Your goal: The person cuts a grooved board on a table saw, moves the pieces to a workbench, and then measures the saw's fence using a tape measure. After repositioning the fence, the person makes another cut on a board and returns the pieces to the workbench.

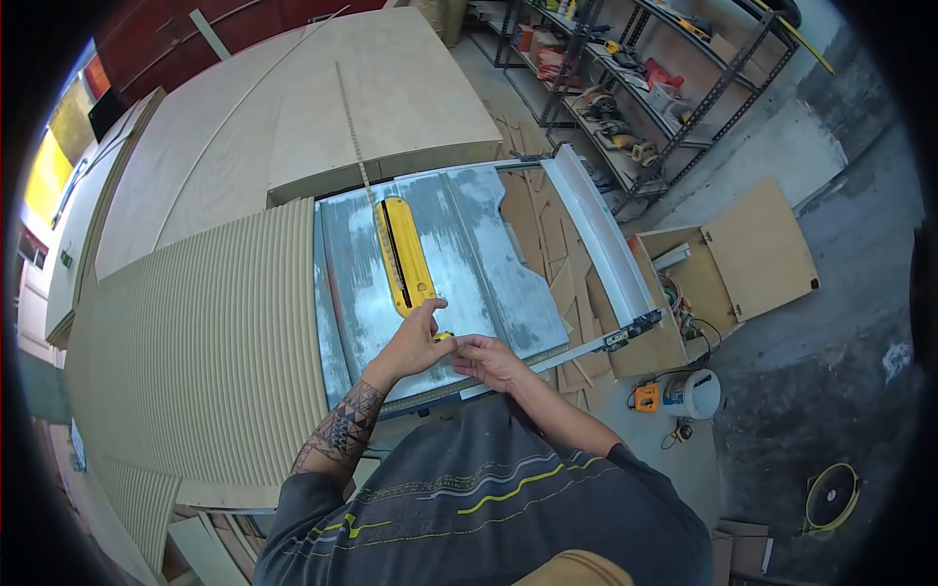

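Note:
My left hand [415,344], on a tattooed forearm, is closed around a small yellow tape measure [444,337], mostly hidden by the fingers. A long thin tape blade [354,132] stretches away from that hand, past the yellow throat plate [408,252] and over the board behind. Close against the left thumb, my right hand [489,361] has its fingers curled in a pinch; what lies between them is hidden. Both hands are above the front part of the table saw's grey metal top [459,259], near the plate's near end.
A ribbed panel [225,313] adjoins the saw on the left, and large plywood sheets [391,78] lie beyond. A white rail [596,234] runs on the right. Farther right are an open wooden box [674,337], a white bucket [702,394] and tool shelves [635,88].

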